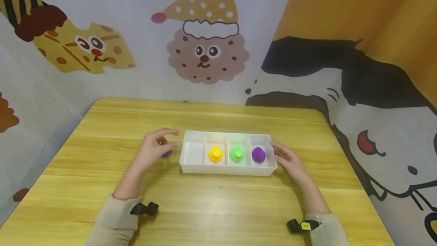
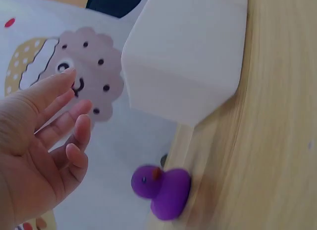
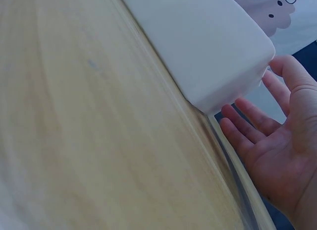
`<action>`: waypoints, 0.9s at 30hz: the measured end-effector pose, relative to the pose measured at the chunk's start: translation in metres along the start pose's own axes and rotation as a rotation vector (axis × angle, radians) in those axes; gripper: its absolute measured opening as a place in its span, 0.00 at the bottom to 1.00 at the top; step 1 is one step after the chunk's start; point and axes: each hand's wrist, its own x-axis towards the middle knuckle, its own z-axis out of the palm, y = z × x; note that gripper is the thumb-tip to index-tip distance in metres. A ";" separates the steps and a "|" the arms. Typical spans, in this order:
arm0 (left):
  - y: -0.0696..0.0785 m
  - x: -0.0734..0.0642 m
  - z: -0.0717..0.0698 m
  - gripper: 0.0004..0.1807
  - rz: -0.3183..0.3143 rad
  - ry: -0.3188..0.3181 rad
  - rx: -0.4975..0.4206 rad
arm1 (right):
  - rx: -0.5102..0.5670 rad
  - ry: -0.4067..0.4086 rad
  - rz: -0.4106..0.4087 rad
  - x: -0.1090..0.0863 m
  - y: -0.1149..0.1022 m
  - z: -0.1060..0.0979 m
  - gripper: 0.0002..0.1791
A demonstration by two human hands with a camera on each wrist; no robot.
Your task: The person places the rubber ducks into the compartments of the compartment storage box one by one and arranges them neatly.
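A white tray point(image 1: 227, 169) with compartments lies on the table. Its leftmost compartment holds nothing; the others hold a yellow duck point(image 1: 216, 154), a green duck point(image 1: 237, 154) and a purple duck point(image 1: 258, 155). Left of the tray another purple duck point(image 2: 171, 193) stands on the tabletop, partly hidden behind my left hand point(image 1: 155, 143) in the head view. That hand point(image 2: 47, 136) has loosely bent fingers with nothing between them, apart from the duck in the left wrist view. At the tray's right end, my right hand point(image 3: 282, 136) rests relaxed fingertips against the outer wall.
The wooden table point(image 1: 218, 208) reaches toward me in front of the tray. Behind it hangs a cloth point(image 1: 143, 82) printed with cartoon figures. Each wrist wears a small black camera, the left one point(image 1: 145, 208) and the right one point(image 1: 302, 226), close over the table.
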 end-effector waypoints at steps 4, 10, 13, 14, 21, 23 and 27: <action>0.011 -0.008 -0.009 0.19 -0.008 0.034 0.038 | -0.010 0.001 0.009 0.000 0.000 0.000 0.27; -0.019 -0.010 -0.018 0.20 -0.033 0.063 0.044 | -0.017 0.002 0.005 0.000 0.002 -0.001 0.27; -0.043 -0.009 -0.020 0.21 -0.058 0.069 0.045 | -0.015 0.001 -0.004 0.000 0.004 -0.001 0.26; -0.050 -0.008 -0.020 0.21 -0.071 0.069 0.042 | -0.014 0.002 -0.003 0.000 0.004 -0.001 0.26; -0.061 -0.011 -0.021 0.23 -0.139 0.063 0.024 | -0.009 0.008 -0.002 0.000 0.003 -0.001 0.26; -0.064 -0.012 -0.022 0.23 -0.156 0.058 0.027 | -0.007 0.006 -0.003 0.000 0.003 0.000 0.26; -0.070 -0.013 -0.022 0.23 -0.179 0.047 0.037 | -0.004 0.009 -0.004 0.001 0.003 0.000 0.26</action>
